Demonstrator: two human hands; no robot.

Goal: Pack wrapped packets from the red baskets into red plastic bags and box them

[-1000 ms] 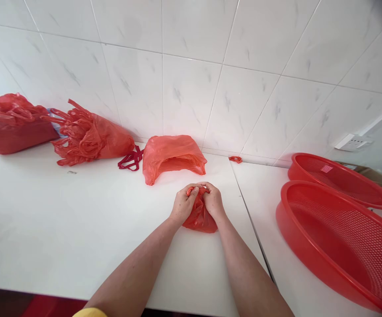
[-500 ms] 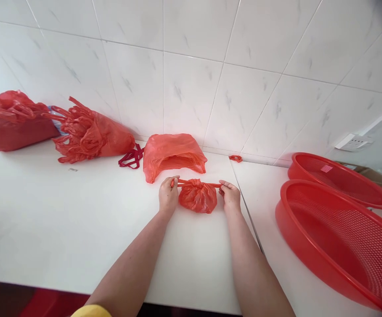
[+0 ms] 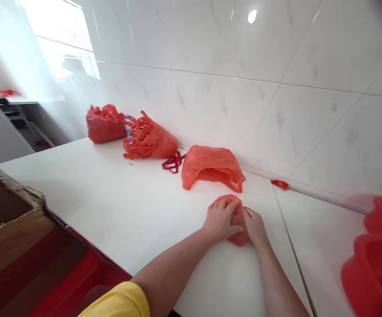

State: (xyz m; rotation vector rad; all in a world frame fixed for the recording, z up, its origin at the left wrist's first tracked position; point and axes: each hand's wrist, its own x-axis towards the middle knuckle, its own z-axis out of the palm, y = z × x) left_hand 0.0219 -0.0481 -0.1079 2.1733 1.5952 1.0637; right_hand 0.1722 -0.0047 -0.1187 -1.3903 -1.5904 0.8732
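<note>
A small tied red plastic bag (image 3: 239, 237) lies on the white counter (image 3: 127, 207). My left hand (image 3: 222, 220) rests over the bag with its fingers curled on it. My right hand (image 3: 253, 226) holds the bag from the right side, fingers closed against it. Most of the bag is hidden under both hands. Just behind them an open, slack red bag (image 3: 212, 167) lies by the wall.
Two bundles of red bags (image 3: 149, 141) (image 3: 105, 123) and a dark red cord (image 3: 172, 162) lie along the tiled wall. Red baskets (image 3: 372, 268) stand blurred at the right. A cardboard box (image 3: 9, 220) sits low at the left, beside something red.
My hands had pulled the bag's handles apart sideways; now they have come together over the bag. My head has turned left, bringing the cardboard box into view.
</note>
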